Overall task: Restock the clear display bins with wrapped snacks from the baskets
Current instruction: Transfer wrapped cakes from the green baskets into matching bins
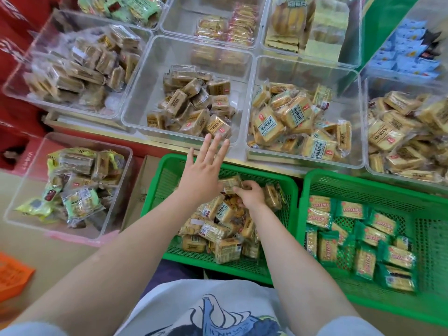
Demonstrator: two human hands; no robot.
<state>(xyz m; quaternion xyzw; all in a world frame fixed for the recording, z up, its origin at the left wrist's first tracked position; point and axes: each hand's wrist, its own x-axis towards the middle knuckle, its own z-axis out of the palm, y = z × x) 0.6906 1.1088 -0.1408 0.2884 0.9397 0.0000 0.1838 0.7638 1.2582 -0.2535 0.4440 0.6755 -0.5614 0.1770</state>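
A green basket (160, 180) in front of me holds a heap of wrapped brown snacks (218, 229). My right hand (249, 194) reaches into it and pinches one wrapped snack (230, 184) at the top of the heap. My left hand (206, 166) hovers with straight, spread fingers over the basket's far rim, its fingertips at the front wall of a clear display bin (135, 117) that holds brown wrapped snacks (196, 110). Nothing is in the left hand.
A second green basket (426, 229) at the right holds green-edged snack packs. More clear bins surround the middle one: one with yellow packs (361, 161) to its right, one at far left (14, 88), and a low bin (29, 180) of mixed packs on the floor.
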